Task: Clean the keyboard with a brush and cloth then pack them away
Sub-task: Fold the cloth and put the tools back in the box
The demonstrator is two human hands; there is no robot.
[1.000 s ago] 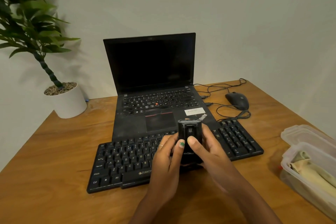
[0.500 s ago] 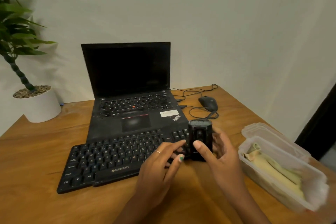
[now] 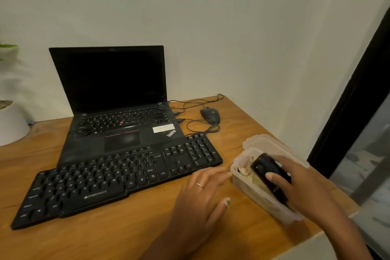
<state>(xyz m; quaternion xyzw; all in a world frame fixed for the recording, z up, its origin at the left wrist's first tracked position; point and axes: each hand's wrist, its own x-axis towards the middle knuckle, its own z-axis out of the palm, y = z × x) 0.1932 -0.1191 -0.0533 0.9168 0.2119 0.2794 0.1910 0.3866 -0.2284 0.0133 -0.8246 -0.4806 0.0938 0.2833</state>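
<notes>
My right hand (image 3: 304,183) grips a black brush case (image 3: 266,172) and holds it tilted inside the clear plastic container (image 3: 242,179) at the right. A pale yellow cloth (image 3: 245,172) lies in the container under the case. My left hand (image 3: 202,190) hovers flat over the desk with fingers straight, their tips near the container's left wall. The black external keyboard (image 3: 118,177) lies across the desk in front of the laptop.
An open black laptop (image 3: 118,107) stands behind the keyboard. A wired black mouse (image 3: 210,115) and its cables lie at the back right. The container's lid (image 3: 261,140) lies behind it. A white plant pot (image 3: 10,122) sits at the far left. The desk's right edge is near the container.
My right hand has carried the black brush case from over the keyboard rightward into the container. My left hand let go of the case and moved toward the container. The view swung right.
</notes>
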